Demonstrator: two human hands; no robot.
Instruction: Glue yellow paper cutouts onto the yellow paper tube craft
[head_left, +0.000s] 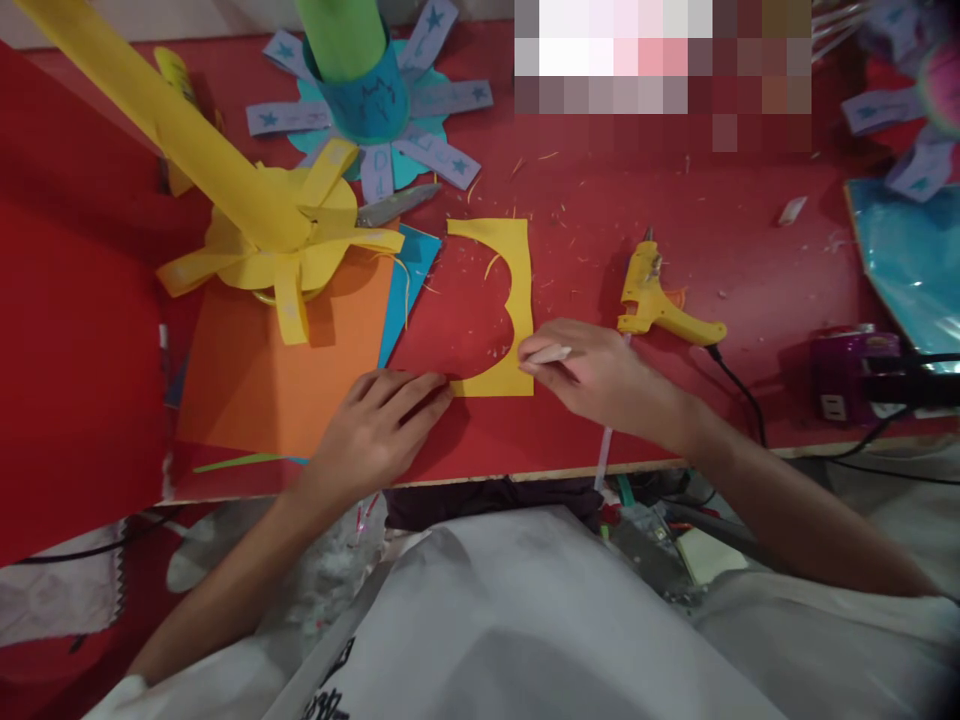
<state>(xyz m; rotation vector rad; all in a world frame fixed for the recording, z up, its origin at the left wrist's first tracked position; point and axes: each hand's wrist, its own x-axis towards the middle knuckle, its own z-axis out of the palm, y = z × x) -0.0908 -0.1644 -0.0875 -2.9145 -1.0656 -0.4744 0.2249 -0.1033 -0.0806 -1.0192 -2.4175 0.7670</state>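
Yellow paper cutout [521, 300] flat on red table [487, 435]. Left hand [386, 420] at cutout's lower-left end, fingertips touching; can't tell if they pinch. Right hand [604, 370] at cutout's right edge, fingers closed on pale slim object [551, 354]. Left of cutout: blue sheet [409, 275], then orange sheet [277, 390], partly over blue. Right of cutout: yellow glue gun [649, 290].

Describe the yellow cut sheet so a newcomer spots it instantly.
On the red table, look between and just beyond the left hand and right hand. The yellow sheet lies flat there, its left side cut away in two curves. Unlike the yellow glue gun to its right, it is thin and cordless.
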